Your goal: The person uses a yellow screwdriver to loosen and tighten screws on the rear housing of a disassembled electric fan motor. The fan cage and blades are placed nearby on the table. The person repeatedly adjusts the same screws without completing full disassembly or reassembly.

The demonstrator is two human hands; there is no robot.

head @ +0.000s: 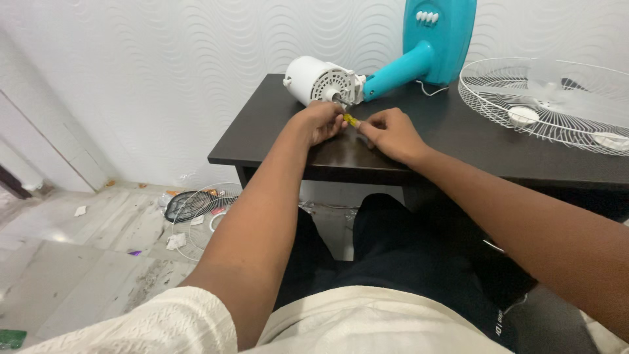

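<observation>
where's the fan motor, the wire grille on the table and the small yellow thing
fan motor (314, 80), head view, on its white housing
wire grille (563, 115), head view, on its wire spokes
small yellow thing (350, 119), head view, on the part showing between the hands

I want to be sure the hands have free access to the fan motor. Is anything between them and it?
Nothing visible does. The left hand is right at the white fan motor; the right hand is beside it, a small yellow piece between their fingertips.
</observation>
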